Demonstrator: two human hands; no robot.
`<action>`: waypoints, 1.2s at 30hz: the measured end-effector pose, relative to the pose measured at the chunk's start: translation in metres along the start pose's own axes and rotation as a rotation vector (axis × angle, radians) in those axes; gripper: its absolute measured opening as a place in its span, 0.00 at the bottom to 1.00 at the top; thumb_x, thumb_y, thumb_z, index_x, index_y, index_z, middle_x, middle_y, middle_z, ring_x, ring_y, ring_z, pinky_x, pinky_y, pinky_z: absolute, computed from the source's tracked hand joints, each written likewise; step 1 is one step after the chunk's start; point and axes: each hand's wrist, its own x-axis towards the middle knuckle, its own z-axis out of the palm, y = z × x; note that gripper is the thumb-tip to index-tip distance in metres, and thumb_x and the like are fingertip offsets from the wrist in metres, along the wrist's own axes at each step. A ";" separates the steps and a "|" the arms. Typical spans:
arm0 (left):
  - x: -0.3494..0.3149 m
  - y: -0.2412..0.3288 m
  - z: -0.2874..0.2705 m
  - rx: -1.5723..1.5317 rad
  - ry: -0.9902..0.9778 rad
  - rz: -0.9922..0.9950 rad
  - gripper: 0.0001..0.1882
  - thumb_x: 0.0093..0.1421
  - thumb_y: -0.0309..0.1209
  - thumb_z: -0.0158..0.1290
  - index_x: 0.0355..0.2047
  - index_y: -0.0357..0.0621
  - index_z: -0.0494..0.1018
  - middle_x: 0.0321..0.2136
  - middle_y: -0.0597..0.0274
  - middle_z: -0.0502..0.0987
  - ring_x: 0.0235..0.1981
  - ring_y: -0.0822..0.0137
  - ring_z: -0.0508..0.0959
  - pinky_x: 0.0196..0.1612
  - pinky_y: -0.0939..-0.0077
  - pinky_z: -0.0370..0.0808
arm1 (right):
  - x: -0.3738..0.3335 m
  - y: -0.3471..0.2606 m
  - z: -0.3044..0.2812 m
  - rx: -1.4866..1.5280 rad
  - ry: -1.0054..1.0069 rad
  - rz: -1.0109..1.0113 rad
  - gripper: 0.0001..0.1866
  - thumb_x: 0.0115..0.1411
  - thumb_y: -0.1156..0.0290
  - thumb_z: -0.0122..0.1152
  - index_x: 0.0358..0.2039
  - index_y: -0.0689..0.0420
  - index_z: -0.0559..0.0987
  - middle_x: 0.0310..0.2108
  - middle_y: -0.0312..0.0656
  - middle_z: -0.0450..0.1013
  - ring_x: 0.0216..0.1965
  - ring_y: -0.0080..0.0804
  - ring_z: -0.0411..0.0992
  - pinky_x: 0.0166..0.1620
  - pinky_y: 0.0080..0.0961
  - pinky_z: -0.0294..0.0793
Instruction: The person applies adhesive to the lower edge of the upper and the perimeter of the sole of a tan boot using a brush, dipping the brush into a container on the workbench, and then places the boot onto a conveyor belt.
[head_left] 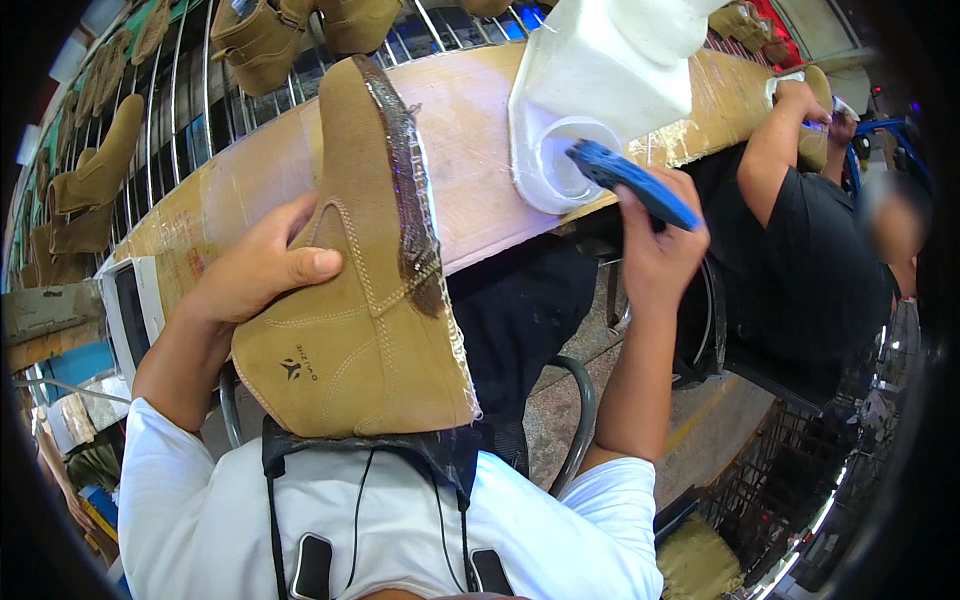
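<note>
A tan boot (350, 310) without a visible outsole lies on its side in front of me, toe pointing away. Along its lower edge runs a dark, shiny wet-looking strip (408, 200), ending partway toward the heel; beyond it the edge is pale and ragged. My left hand (262, 262) grips the boot from the left, thumb on its outer side and the other fingers out of sight. My right hand (662, 235) is closed around a blue brush (640, 185), whose dark tip is over the round mouth (572, 150) of a white plastic container (610, 85).
A plastic-wrapped board (270, 155) forms the curved bench. Behind it, more tan boots (262, 45) stand on a metal-rod rack (205, 90). A co-worker in black (800, 270) sits at the right, handling another boot. A metal chair arm (575, 420) curves below my right forearm.
</note>
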 end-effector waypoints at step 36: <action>-0.003 0.008 0.012 -0.318 0.138 0.005 0.32 0.57 0.43 0.56 0.54 0.32 0.63 0.47 0.53 0.73 0.46 0.66 0.76 0.49 0.75 0.74 | -0.037 -0.087 -0.026 0.607 -0.155 0.113 0.14 0.42 0.67 0.69 0.28 0.62 0.80 0.23 0.44 0.74 0.24 0.30 0.69 0.27 0.23 0.65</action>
